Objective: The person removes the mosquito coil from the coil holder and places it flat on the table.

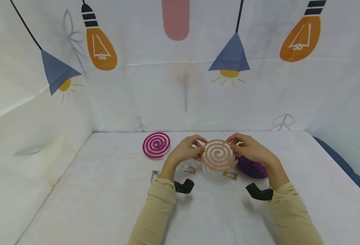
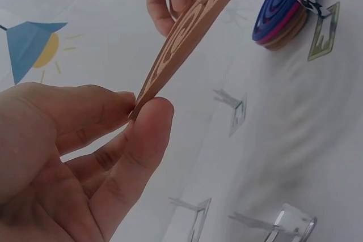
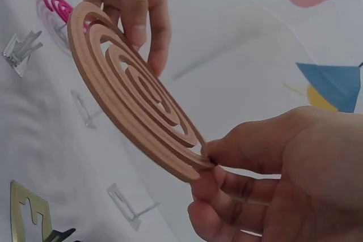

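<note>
A tan mosquito coil [image 1: 217, 152] is held up above the table between both hands. My left hand [image 1: 186, 149] pinches its left edge between thumb and fingertips, as the left wrist view shows on the coil's rim [image 2: 170, 66]. On the opposite edge, my right hand [image 1: 251, 148] pinches the coil [image 3: 133, 131] near its outer end. Below it lie a small silver metal coil stand [image 1: 190, 169] and a gold one [image 1: 230, 175]. Another silver stand [image 1: 154, 175] is partly hidden by the left wrist.
A magenta mosquito coil [image 1: 156, 144] lies at the back left of the white table [image 1: 106, 190]. Behind the right hand sits a stack of coils [image 1: 253, 170], purple on top, partly covered by the arm. A printed white curtain [image 1: 155, 92] rises behind the table's back edge.
</note>
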Motion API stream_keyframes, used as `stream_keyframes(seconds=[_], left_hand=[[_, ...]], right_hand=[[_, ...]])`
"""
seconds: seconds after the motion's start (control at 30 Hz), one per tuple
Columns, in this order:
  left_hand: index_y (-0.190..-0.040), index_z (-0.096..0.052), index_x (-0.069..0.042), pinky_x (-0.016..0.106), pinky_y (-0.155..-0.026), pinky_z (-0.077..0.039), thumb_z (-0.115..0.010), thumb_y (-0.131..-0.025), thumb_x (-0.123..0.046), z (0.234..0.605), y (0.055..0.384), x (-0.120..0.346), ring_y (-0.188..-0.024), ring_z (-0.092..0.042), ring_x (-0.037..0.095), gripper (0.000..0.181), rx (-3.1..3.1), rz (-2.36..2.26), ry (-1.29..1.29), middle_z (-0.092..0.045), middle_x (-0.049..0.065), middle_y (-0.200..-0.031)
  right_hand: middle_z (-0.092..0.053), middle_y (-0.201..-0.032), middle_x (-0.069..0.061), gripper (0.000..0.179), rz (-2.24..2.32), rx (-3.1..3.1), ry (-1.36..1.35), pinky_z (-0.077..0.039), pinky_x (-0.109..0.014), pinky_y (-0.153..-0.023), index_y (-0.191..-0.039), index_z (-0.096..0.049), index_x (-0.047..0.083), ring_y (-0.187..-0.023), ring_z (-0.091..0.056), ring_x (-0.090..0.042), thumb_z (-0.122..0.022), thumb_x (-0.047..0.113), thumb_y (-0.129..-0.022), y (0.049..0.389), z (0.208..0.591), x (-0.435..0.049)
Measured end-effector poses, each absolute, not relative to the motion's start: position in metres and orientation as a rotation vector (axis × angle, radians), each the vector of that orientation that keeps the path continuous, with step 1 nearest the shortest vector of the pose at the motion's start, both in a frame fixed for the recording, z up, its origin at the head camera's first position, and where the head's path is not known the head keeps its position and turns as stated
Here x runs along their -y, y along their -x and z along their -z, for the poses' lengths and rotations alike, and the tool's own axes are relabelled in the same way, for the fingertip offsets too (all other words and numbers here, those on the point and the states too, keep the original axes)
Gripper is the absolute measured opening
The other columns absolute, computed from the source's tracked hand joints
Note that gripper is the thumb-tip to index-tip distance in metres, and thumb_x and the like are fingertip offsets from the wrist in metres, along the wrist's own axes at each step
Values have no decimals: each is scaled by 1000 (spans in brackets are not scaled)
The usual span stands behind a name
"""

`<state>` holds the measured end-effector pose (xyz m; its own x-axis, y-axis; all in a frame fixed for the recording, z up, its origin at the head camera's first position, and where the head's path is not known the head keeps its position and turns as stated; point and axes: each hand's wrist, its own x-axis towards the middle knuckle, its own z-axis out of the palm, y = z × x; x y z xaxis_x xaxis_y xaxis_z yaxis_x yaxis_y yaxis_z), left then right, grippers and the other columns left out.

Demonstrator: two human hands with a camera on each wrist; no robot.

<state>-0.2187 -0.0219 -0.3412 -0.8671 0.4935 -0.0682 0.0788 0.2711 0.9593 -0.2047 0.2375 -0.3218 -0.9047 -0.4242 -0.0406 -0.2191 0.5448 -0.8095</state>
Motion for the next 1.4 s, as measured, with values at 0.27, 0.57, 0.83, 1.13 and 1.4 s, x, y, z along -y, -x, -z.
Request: stream_keyframes(seconds=[0.27,0.57,0.83,1.13,1.4], left_hand=[[-120,-57,-3,32,-65,-58,-59,-90,-4,340,216,16,-63,-64,13,30,-2167,-1674,-523,-63,17,-95],[-120,-57,-4,30,-64,-58,-63,-88,-5,343,223,6,-64,-65,12,33,-2180,-1615,-547,-65,16,-96],[-120,-58,-4,36,-69,-58,-64,-88,-7,341,225,0,-63,-64,12,33,-2217,-1591,-518,-65,15,-96],[-120,-60,-6,25,-64,-57,-63,-88,-9,348,222,-6,-75,-70,27,33,-2267,-1558,-586,-69,15,-97],[-125,-59,-6,19,-64,-51,-63,-86,-7,349,221,-13,-70,-66,12,39,-2333,-1489,-638,-69,14,-101]], right_hand=[[-58,-101,-18,25,1260,-2593,540,-52,-32,-67,-118,-54,1,-73,-61,-15,-52,15,-96,209,323,-242],[-58,-106,-21,28,1220,-2646,509,-53,-29,-69,-120,-53,0,-81,-64,-23,-51,16,-97,207,319,-250],[-58,-106,-21,28,1211,-2663,484,-53,-31,-69,-121,-53,1,-80,-63,-19,-52,16,-97,208,322,-252],[-59,-106,-21,28,1201,-2677,461,-53,-31,-69,-120,-53,0,-78,-62,-15,-52,15,-97,205,325,-259],[-60,-104,-22,27,1181,-2726,479,-51,-29,-63,-118,-54,-1,-71,-59,-11,-50,13,-96,207,321,-263]])
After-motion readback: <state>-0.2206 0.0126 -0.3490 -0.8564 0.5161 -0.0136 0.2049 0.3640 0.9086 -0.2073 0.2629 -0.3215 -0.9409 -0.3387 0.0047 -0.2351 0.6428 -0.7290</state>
